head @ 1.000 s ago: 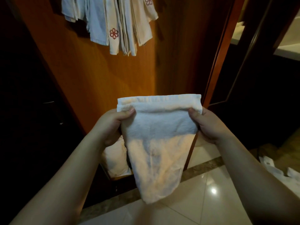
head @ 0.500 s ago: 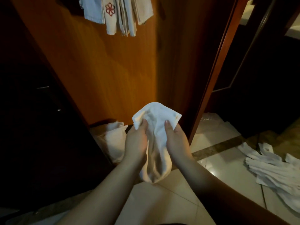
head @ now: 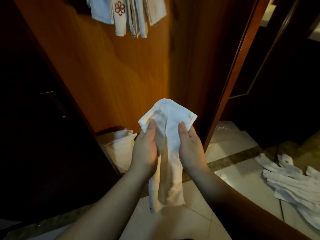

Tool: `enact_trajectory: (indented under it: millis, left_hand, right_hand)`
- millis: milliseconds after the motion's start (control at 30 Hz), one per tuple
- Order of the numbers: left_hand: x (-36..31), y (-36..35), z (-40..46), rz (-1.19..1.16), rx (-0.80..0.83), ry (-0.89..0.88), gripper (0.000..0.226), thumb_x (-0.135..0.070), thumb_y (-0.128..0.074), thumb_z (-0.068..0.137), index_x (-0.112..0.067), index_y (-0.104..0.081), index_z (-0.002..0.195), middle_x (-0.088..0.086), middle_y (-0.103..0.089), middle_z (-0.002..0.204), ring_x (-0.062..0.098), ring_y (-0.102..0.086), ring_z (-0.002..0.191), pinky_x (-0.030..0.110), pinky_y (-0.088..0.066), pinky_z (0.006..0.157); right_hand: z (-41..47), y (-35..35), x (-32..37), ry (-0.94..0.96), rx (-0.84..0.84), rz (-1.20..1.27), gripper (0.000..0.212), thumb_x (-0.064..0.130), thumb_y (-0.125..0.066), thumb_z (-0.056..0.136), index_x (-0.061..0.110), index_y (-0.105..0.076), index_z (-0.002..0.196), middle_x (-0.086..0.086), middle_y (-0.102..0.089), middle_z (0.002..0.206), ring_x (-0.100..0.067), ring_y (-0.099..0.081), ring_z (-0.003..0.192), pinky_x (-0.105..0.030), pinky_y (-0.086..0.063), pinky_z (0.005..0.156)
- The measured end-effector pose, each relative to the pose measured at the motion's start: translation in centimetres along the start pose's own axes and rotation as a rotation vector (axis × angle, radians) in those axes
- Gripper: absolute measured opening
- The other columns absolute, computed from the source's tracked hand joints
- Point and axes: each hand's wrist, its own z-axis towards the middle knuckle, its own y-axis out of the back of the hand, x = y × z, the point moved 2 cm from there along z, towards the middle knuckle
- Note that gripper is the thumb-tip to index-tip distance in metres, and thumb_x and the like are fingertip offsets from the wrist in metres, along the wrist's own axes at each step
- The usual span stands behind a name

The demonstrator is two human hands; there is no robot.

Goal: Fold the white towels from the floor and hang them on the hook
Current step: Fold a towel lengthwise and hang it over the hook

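1. Head view, the hands: the left hand (head: 144, 149) and the right hand (head: 190, 149) face each other palm to palm, close together, with a small white terry towel (head: 168, 153) caught between them. Each thumb lies over the cloth near its upper edge, and the fingers behind are hidden, so each hand pinches one top side of the fold.

2. Head view, the towel: it is gathered into a narrow bundle whose long axis runs up and down. The upper corners flare above the thumbs, and the tail hangs free below the wrists, over the pale tiled floor (head: 242, 181).

3. Head view, the goal: a bunch of hung white cloths (head: 128, 16), one with a red flower motif, dangles on the orange-brown wooden panel (head: 110, 71) well above the hands and slightly to their left. The hook itself is out of sight. I judge the left hand a little nearer to it.

4. Head view, what remains: a loose pile of white towels (head: 292, 181) lies on the floor to the right, well apart from the hands.
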Motion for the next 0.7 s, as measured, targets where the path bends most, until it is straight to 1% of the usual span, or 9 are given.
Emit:
enact_trajectory:
  millis: [133,200,267,333,467,533,600,667,700]
  left_hand:
    - [0.2,-0.6,-0.4,-0.073,0.074,-0.024,0.031,-0.061,-0.063,0.087,-0.039,-0.075,0.105,0.002,-0.073,0.117,0.02,-0.069,0.112,0.032,-0.059,0.084]
    - [0.0,-0.6,-0.3,-0.156,0.077,-0.007,0.042,-0.059,-0.065,0.088,-0.03,-0.071,0.117,0.007,-0.071,0.123,0.026,-0.067,0.117,0.038,-0.058,0.088]
    - [-0.5,-0.5,-0.2,-0.183,0.093,0.005,0.059,-0.059,-0.062,0.09,-0.018,-0.058,0.133,0.011,-0.067,0.13,0.03,-0.064,0.121,0.047,-0.054,0.097]
    - [-0.6,-0.6,-0.3,-0.109,0.103,-0.015,0.061,-0.06,-0.06,0.09,-0.017,-0.055,0.134,0.008,-0.068,0.128,0.027,-0.065,0.12,0.044,-0.055,0.096]
    - [-0.6,-1.4,-0.7,0.178,0.182,-0.047,0.055,-0.077,-0.058,0.079,-0.039,-0.062,0.118,-0.006,-0.073,0.116,0.012,-0.065,0.118,0.034,-0.054,0.095]
    - [-1.3,-1.5,-0.7,0.278,0.252,-0.005,0.069,-0.088,-0.061,0.064,-0.047,-0.058,0.12,-0.013,-0.072,0.113,0.005,-0.066,0.113,0.03,-0.05,0.096]
    - [-1.8,-1.1,-0.3,0.346,0.293,0.058,0.086,-0.095,-0.061,0.051,-0.046,-0.056,0.122,-0.015,-0.072,0.112,0.004,-0.066,0.112,0.034,-0.048,0.1]
    - [-2.6,-0.7,0.0,0.432,0.296,0.085,0.074,-0.093,-0.058,0.051,-0.049,-0.055,0.111,-0.016,-0.069,0.108,0.002,-0.065,0.106,0.032,-0.047,0.102]
    - [-3.0,-0.7,0.0,0.499,0.306,0.095,0.067,-0.09,-0.053,0.058,-0.049,-0.054,0.11,-0.019,-0.065,0.107,-0.006,-0.061,0.101,0.026,-0.046,0.101]
  right_hand:
    - [-0.8,-0.6,0.1,0.05,0.049,-0.018,0.028,0.056,-0.041,0.095,0.044,-0.061,0.112,0.03,-0.071,0.104,0.007,-0.068,0.098,-0.005,-0.05,0.071]
    - [-0.7,-0.3,0.2,0.026,0.026,0.057,0.029,0.059,-0.043,0.092,0.044,-0.061,0.11,0.028,-0.072,0.104,0.004,-0.069,0.098,-0.009,-0.052,0.071]
    - [-0.3,0.2,0.4,0.021,-0.014,0.089,0.025,0.059,-0.043,0.094,0.046,-0.061,0.106,0.031,-0.071,0.102,0.007,-0.068,0.096,-0.009,-0.052,0.068]
    - [-0.3,0.2,0.9,0.071,0.013,0.062,0.021,0.049,-0.042,0.101,0.044,-0.061,0.107,0.03,-0.071,0.102,0.007,-0.068,0.096,-0.006,-0.05,0.069]
    - [-0.9,-0.8,1.1,0.162,0.15,-0.064,0.035,0.04,-0.04,0.105,0.027,-0.06,0.13,0.016,-0.071,0.113,0.001,-0.066,0.109,-0.009,-0.05,0.083]
    - [-0.5,-0.7,0.9,0.138,0.219,-0.11,0.034,0.033,-0.04,0.108,0.022,-0.057,0.135,0.013,-0.069,0.113,-0.001,-0.065,0.111,-0.011,-0.049,0.087]
    - [0.0,0.0,1.1,0.092,0.351,-0.167,0.035,0.027,-0.045,0.103,0.028,-0.051,0.137,0.014,-0.066,0.118,-0.001,-0.062,0.115,-0.012,-0.049,0.091]
    - [0.6,0.4,1.1,0.072,0.437,-0.311,0.051,0.022,-0.053,0.094,0.027,-0.043,0.143,0.008,-0.06,0.131,-0.005,-0.057,0.123,-0.021,-0.049,0.101]
    - [0.7,0.3,1.0,0.096,0.433,-0.404,0.057,0.019,-0.057,0.093,0.022,-0.04,0.147,0.005,-0.057,0.136,-0.007,-0.055,0.126,-0.026,-0.047,0.106]
